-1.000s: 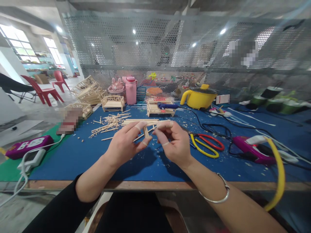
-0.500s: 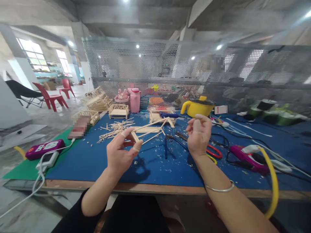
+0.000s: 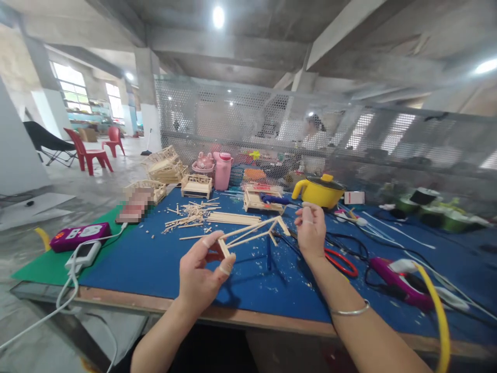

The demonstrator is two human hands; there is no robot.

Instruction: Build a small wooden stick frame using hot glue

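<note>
My left hand (image 3: 205,267) grips the near end of a thin wooden stick frame (image 3: 248,229) between thumb and fingers, holding it above the blue mat. The frame's far end reaches toward my right hand (image 3: 310,228), with a small gap between them. The fingers of my right hand are curled together; whatever they hold, if anything, is too small to make out. Pliers (image 3: 268,254) with blue handles lie beneath the frame. Behind it are a pile of loose sticks (image 3: 190,213) and a row of flat sticks (image 3: 235,218).
Small wooden bed-like pieces (image 3: 196,185) stand at the back, beside a pink bottle (image 3: 222,171). A blue glue gun (image 3: 275,199), yellow pot (image 3: 320,192), red-handled tool (image 3: 341,262) and purple power strips (image 3: 399,282) with cables are around. A perforated screen (image 3: 233,119) rises behind.
The camera view has tilted up and shifted. The wooden frame has turned slightly in my left hand and now stands apart from the flat sticks. My right hand stays curled.
</note>
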